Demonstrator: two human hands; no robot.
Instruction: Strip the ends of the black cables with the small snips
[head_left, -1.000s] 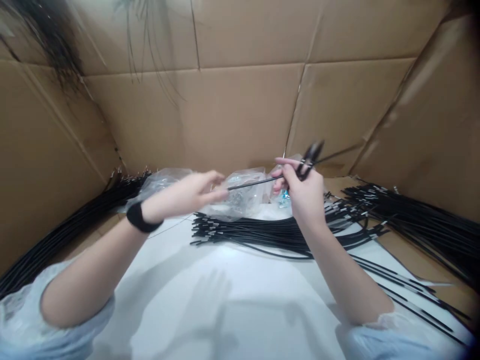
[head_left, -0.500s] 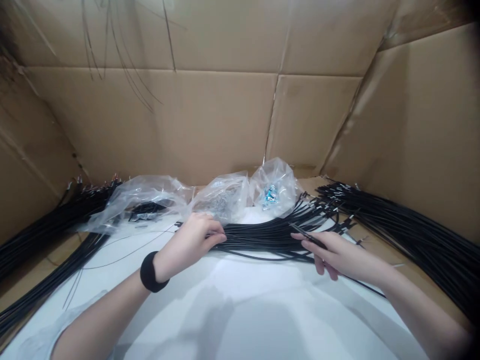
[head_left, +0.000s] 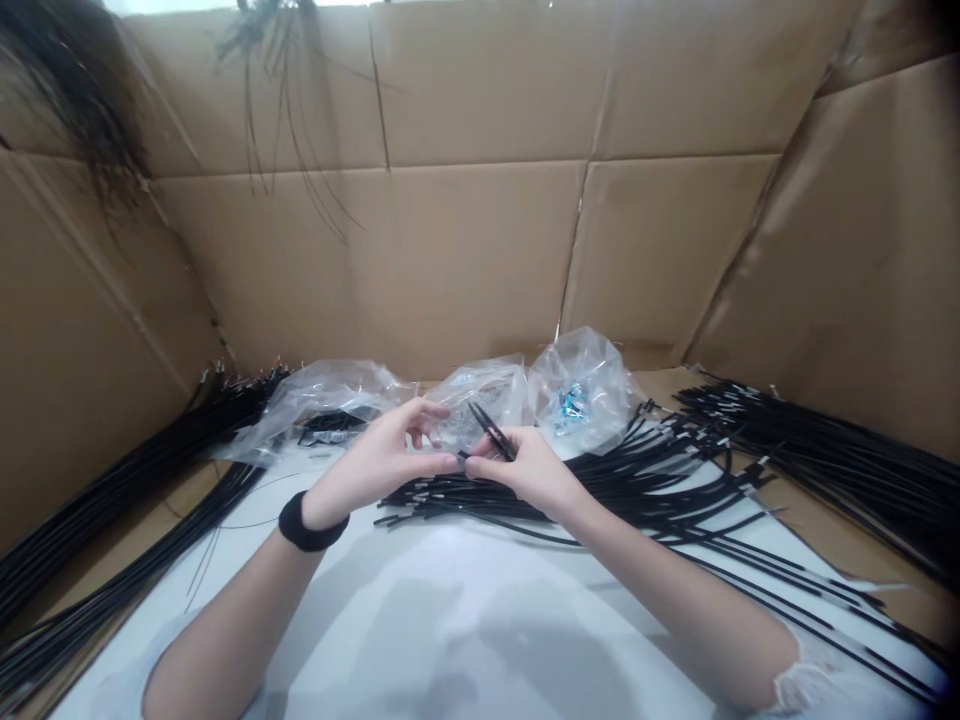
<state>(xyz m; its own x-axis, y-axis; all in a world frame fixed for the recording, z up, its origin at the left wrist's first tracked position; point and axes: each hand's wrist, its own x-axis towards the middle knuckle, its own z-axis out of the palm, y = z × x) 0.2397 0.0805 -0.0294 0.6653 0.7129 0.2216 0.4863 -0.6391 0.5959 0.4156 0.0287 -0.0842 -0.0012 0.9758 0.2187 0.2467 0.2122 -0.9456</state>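
Note:
My right hand is closed around dark tweezers, whose tips point up and to the left. A small black piece, perhaps a cable end, shows at its thumb and fingertips. My left hand, with a black band at the wrist, faces it with thumb and fingers apart. The left thumb tip comes close to the black piece; whether it touches I cannot tell. Below and behind both hands lies a bundle of black cables with pale ends, partly hidden by my right hand.
Behind the hands stand clear plastic bags, one with small blue parts, another with small clear pieces. A third bag lies left. More black cables lie at left and right. Cardboard walls enclose the white tabletop.
My right hand has moved left with the tweezers, from over the cables to beside my left hand. My left hand has lifted off the cables and spread. Several cables now extend toward the lower right.

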